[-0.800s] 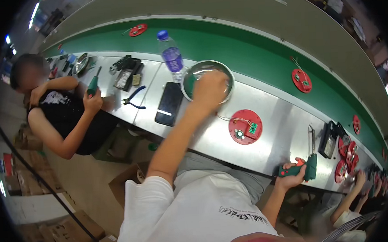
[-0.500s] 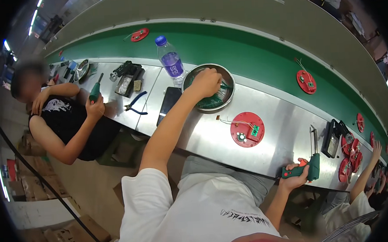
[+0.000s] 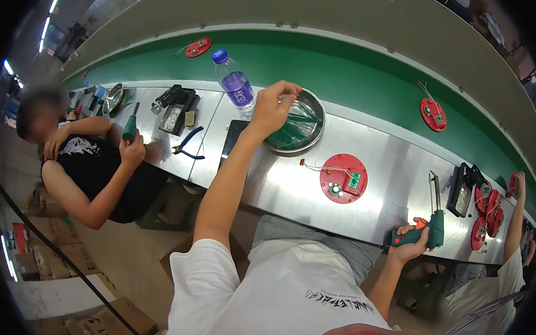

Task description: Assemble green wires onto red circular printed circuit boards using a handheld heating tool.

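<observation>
My left hand [image 3: 273,108] hangs over the near left rim of a round metal bowl [image 3: 320,129], its thumb and fingers pinched together; whatever is between them is too small to make out. Thin green wires [image 3: 290,134] lie bundled in the bowl. My right hand [image 3: 408,245] grips the green handle of a soldering gun [image 3: 435,231] at the front edge of the bench, its metal tip pointing away from me. Between the two hands, a round red disc [image 3: 337,189] with a small green circuit board and pale wires lies flat on the metal bench.
A water bottle [image 3: 236,84] and a dark phone [image 3: 233,139] stand left of the bowl, with blue-handled pliers [image 3: 189,145] further left. Several red discs [image 3: 490,213] are piled at right beside a black box [image 3: 461,192]. Co-workers sit on both sides; the left one holds a screwdriver-like green tool [image 3: 131,127].
My left hand has lifted out of the bowl, back and to the left, uncovering the green wires. Red discs on the green strip have shifted right. The soldering gun has hardly moved.
</observation>
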The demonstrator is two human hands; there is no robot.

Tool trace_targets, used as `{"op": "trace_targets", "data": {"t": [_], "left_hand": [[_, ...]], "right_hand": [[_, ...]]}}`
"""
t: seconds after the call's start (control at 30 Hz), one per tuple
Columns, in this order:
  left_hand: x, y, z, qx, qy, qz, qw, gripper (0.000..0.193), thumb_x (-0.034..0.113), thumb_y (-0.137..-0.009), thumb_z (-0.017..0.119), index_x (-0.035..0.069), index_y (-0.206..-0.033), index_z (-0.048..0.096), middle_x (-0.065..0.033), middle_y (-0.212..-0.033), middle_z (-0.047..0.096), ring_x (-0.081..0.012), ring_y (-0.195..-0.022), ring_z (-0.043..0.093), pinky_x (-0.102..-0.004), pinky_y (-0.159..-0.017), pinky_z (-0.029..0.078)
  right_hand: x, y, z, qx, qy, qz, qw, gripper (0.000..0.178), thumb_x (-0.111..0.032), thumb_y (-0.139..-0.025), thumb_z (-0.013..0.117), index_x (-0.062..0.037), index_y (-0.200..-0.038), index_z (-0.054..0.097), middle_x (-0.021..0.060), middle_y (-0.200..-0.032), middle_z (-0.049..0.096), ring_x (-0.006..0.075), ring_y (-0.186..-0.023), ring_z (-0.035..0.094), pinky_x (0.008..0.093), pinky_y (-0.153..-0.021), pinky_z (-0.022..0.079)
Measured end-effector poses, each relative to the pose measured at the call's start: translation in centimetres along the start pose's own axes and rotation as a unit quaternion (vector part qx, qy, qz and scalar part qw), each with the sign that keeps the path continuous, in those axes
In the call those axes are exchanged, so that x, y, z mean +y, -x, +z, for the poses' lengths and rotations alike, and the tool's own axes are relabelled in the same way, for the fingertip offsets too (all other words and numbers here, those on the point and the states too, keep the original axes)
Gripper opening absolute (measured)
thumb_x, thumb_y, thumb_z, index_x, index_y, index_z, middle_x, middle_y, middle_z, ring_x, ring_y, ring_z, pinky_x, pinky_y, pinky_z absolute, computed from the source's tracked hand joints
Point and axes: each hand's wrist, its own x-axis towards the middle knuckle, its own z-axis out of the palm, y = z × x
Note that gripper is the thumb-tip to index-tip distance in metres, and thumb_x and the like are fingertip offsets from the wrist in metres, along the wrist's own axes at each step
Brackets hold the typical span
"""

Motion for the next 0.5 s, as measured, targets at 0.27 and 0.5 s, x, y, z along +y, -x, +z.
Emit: {"op": "trace_targets", "data": {"t": [0.27, 0.5], "left_hand": [[0.7, -0.1, 0.1, -0.010, -0.043, -0.057, 0.997, 0.014, 0.004, -0.097, 0.057, 0.001, -0.107, 0.066, -0.0092, -0.083, 0.074, -0.0124, -0.068, 0.065, -0.0274, -0.068, 0.054], [-3.1, 0.0, 2.9, -0.011, -0.207, 0.058, 0.977, 0.016, 0.012, -0.083, 0.069, 0.001, -0.094, 0.074, -0.0140, -0.090, 0.073, -0.0303, -0.082, 0.069, -0.0392, -0.078, 0.054]], "right_hand": [[0.6, -0.3, 0.2, 0.011, -0.001, -0.009, 1.000, 0.039, -0.035, -0.103, 0.043, 0.0013, -0.102, 0.057, 0.0073, -0.058, 0.051, 0.0161, -0.049, 0.047, 0.0300, -0.050, 0.040], [0.1, 0.0, 0.8, -0.002, 0.006, 0.012, 1.000, 0.039, -0.034, -0.103, 0.043, 0.0016, -0.102, 0.057, 0.0073, -0.058, 0.050, 0.0160, -0.049, 0.047, 0.0298, -0.050, 0.041]]}}
